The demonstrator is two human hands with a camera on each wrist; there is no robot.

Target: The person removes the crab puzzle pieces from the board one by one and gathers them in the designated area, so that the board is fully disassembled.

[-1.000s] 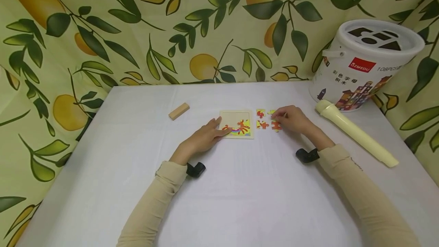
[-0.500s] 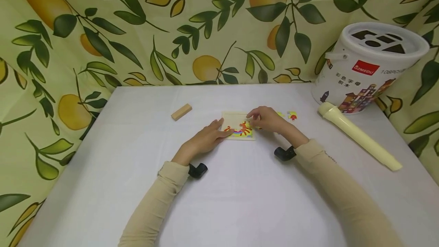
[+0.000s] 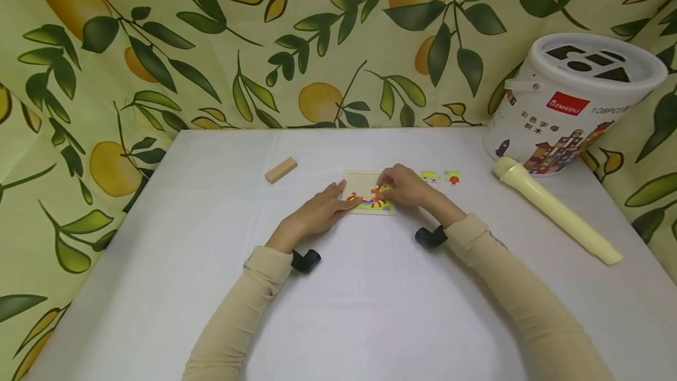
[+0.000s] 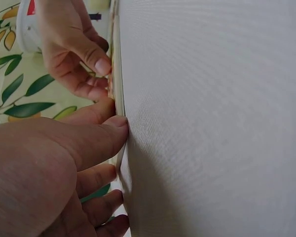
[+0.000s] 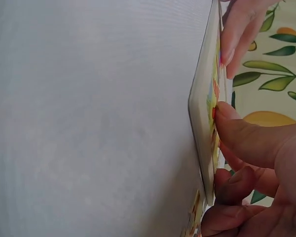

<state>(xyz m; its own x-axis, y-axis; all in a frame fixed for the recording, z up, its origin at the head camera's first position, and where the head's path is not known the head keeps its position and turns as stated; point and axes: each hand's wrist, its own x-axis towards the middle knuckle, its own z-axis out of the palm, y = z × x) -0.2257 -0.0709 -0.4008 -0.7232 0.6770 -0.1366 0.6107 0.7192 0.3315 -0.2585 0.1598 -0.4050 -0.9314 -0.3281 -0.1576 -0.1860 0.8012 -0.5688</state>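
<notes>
A small square wooden jigsaw puzzle board (image 3: pixel 361 182) lies on the table, its lower part filled with a colourful picture and its upper left bare wood. My left hand (image 3: pixel 316 214) rests on the board's left side with extended fingers, the thumb on the picture. At the board's right side my right hand (image 3: pixel 408 187) pinches a puzzle piece (image 3: pixel 376 192) down against the picture; the fingers hide most of it. In the right wrist view the thumb (image 5: pixel 251 140) presses at the board's face. Loose puzzle pieces (image 3: pixel 452 178) lie just right of the board, some partly behind my right hand.
A wooden block (image 3: pixel 281 170) lies left of the board. On the right are a pale yellow stick-like tube (image 3: pixel 557 211) and a large white bucket (image 3: pixel 566 110) with shaped holes in its lid. A fruit-patterned cloth (image 3: pixel 317 34) hangs behind the white table (image 3: pixel 370 310).
My right hand has moved left from the loose pieces to the board with a piece, then settled lower onto the picture. The left hand stays on the board.
</notes>
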